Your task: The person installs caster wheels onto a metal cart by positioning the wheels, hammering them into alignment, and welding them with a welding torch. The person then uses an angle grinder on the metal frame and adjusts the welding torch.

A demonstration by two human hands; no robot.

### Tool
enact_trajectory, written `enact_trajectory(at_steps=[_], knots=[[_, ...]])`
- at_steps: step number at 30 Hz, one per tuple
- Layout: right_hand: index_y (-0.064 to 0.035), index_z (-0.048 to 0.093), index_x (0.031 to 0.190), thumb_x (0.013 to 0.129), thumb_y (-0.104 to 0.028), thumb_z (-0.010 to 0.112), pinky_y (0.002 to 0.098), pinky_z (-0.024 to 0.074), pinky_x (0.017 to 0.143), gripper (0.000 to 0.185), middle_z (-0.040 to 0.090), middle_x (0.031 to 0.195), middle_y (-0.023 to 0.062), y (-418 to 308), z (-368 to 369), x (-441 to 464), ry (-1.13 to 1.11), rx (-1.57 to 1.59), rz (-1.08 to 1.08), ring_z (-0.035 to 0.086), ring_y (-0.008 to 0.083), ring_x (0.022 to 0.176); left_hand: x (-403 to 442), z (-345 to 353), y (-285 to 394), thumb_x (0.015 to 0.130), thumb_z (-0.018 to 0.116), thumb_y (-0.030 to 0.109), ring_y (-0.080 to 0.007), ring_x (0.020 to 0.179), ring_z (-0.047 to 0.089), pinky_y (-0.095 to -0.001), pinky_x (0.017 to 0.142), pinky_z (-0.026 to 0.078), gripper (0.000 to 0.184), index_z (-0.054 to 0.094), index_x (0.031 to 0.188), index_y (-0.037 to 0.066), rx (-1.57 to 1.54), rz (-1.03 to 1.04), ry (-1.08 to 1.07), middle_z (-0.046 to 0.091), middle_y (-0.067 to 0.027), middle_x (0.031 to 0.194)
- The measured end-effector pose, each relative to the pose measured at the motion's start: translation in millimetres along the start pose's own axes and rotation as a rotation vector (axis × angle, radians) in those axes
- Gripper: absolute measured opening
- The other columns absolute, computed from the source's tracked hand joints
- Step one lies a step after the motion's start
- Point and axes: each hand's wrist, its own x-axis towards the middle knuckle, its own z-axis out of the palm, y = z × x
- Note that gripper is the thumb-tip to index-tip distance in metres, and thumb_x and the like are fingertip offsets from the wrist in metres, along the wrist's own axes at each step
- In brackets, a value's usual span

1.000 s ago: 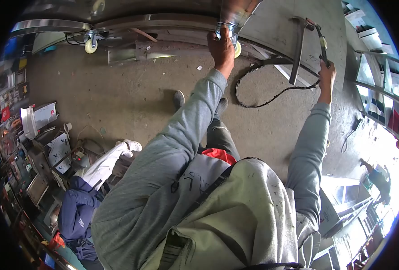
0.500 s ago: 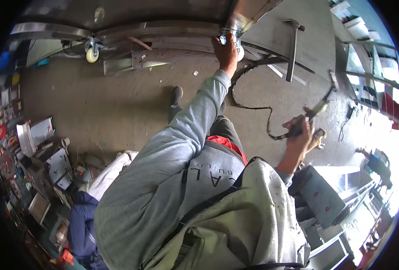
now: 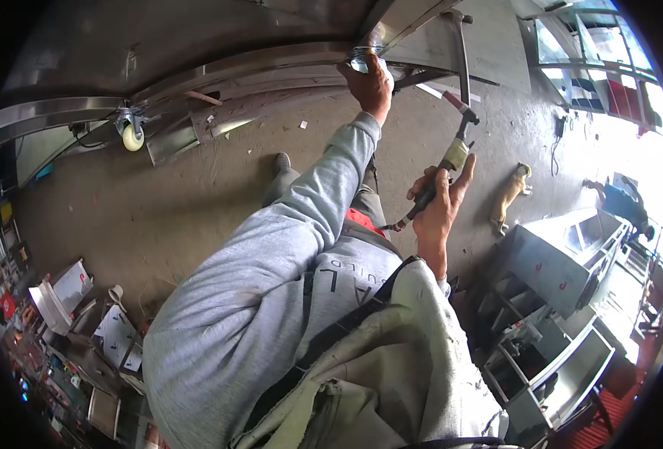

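Observation:
At the corner of a large metal frame, my left hand (image 3: 370,91) is closed around a swivel caster (image 3: 360,61). Its shiny metal part shows at my fingertips, while the wheel is mostly hidden. My right hand (image 3: 440,213) grips the dark handle of a welding torch (image 3: 455,156), with the thumb and some fingers stretched along it. The torch's reddish tip points up toward the frame, near a hammer (image 3: 464,67) that lies along the frame's edge. From the torch's lower end a cable runs toward my body.
Another caster (image 3: 131,131) sits under the frame at left. A dog (image 3: 509,198) lies on the floor at right, beside metal cabinets (image 3: 548,266). A person (image 3: 621,202) is farther off. Cluttered tools and metal parts (image 3: 69,299) fill the lower left.
My right hand has brought the torch leftward, closer to the frame's corner and my left hand. My left hand stays at the caster. The camera view has shifted, and the dog now shows fully.

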Motion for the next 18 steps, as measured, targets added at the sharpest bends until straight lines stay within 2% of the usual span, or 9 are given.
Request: enact_trajectory(at_steps=[1, 3, 6, 8, 9, 12, 14, 16, 18], knots=[[-0.0226, 0.008, 0.170, 0.110, -0.013, 0.051, 0.0336, 0.0554, 0.051, 0.075, 0.059, 0.091, 0.0106, 1.3, 3.0, -1.2, -0.006, -0.026, -0.001, 0.062, 0.0178, 0.061, -2.5, -0.7, 0.9, 0.106, 0.063, 0.019, -0.0204, 0.098, 0.064, -0.0368, 0.084, 0.054, 0.024, 0.055, 0.123, 0.003, 0.125, 0.063, 0.009, 0.064, -0.0063, 0.113], [-0.0236, 0.003, 0.171, 0.109, -0.012, 0.050, 0.0344, 0.0562, 0.052, 0.079, 0.057, 0.088, 0.0098, 0.7, 9.5, -1.7, -0.023, -0.056, 0.014, 0.061, 0.0182, 0.061, 0.0, 2.3, -7.9, 0.104, 0.066, 0.022, -0.0209, 0.100, 0.063, -0.0374, 0.088, 0.053, 0.029, 0.055, 0.124, 0.003, 0.114, 0.105, 0.008, 0.063, -0.0079, 0.114], [-0.0232, 0.004, 0.171, 0.108, -0.014, 0.051, 0.0363, 0.0565, 0.053, 0.079, 0.057, 0.087, 0.0104, -0.9, 11.4, 5.3, -0.013, 0.066, 0.152, 0.061, 0.0184, 0.061, 6.3, 0.4, -26.9, 0.100, 0.073, 0.031, -0.0212, 0.100, 0.061, -0.0381, 0.089, 0.051, 0.043, 0.053, 0.124, 0.001, -0.090, 0.009, 0.005, 0.062, -0.0099, 0.114], [-0.0240, 0.006, 0.171, 0.108, -0.015, 0.051, 0.0367, 0.0562, 0.055, 0.079, 0.058, 0.088, 0.0105, -4.7, 17.7, 8.7, 0.019, 0.140, 0.240, 0.060, 0.0184, 0.065, -14.6, 6.8, 48.8, 0.096, 0.077, 0.038, -0.0208, 0.097, 0.060, -0.0380, 0.088, 0.051, 0.052, 0.052, 0.123, 0.000, 0.026, -0.071, 0.024, 0.060, -0.0104, 0.111], [-0.0242, 0.006, 0.171, 0.107, -0.015, 0.051, 0.0363, 0.0559, 0.056, 0.078, 0.058, 0.089, 0.0105, -4.9, 20.4, 10.3, 0.016, 0.180, 0.269, 0.060, 0.0183, 0.066, -0.2, 5.5, 18.2, 0.097, 0.077, 0.031, -0.0302, 0.096, 0.066, -0.0424, 0.080, 0.055, 0.060, 0.036, 0.130, 0.002, 0.003, -0.077, 0.032, 0.061, -0.0212, 0.117], [-0.0301, 0.012, 0.170, 0.108, -0.016, 0.050, 0.0326, 0.0541, 0.057, 0.074, 0.059, 0.092, 0.0102, -5.0, 31.5, 17.7, -0.025, 0.270, 0.345, 0.060, 0.0173, 0.069, 4.5, 0.1, 7.7, 0.096, 0.080, 0.034, -0.0302, 0.099, 0.065, -0.0442, 0.083, 0.054, 0.063, 0.036, 0.129, 0.003, 0.058, -0.032, -0.005, 0.061, -0.0196, 0.120], [-0.0349, 0.019, 0.169, 0.108, -0.018, 0.050, 0.0291, 0.0532, 0.058, 0.071, 0.061, 0.096, 0.0099, -3.9, 45.3, 23.0, -0.026, 0.309, 0.396, 0.059, 0.0155, 0.069, -2.5, -2.7, 23.1, 0.097, 0.076, 0.039, -0.0276, 0.102, 0.061, -0.0442, 0.087, 0.052, 0.060, 0.040, 0.126, 0.000, 0.037, -0.012, -0.038, 0.058, -0.0173, 0.119], [-0.0343, 0.019, 0.169, 0.108, -0.017, 0.050, 0.0299, 0.0532, 0.057, 0.070, 0.060, 0.093, 0.0100, -4.3, 59.2, 26.4, -0.026, 0.320, 0.400, 0.059, 0.0159, 0.069, 0.5, -4.1, 24.4, 0.098, 0.072, 0.043, -0.0216, 0.103, 0.057, -0.0404, 0.090, 0.050, 0.056, 0.047, 0.121, -0.003, 0.038, 0.001, -0.069, 0.056, -0.0129, 0.116], [-0.0342, 0.019, 0.169, 0.108, -0.017, 0.050, 0.0299, 0.0530, 0.056, 0.070, 0.060, 0.092, 0.0098, -5.2, 72.1, 26.9, -0.035, 0.317, 0.392, 0.059, 0.0161, 0.068, -7.5, -0.2, 37.2, 0.099, 0.071, 0.042, -0.0223, 0.105, 0.058, -0.0407, 0.091, 0.050, 0.058, 0.046, 0.123, -0.004, 0.058, -0.028, -0.032, 0.056, -0.0138, 0.117]])
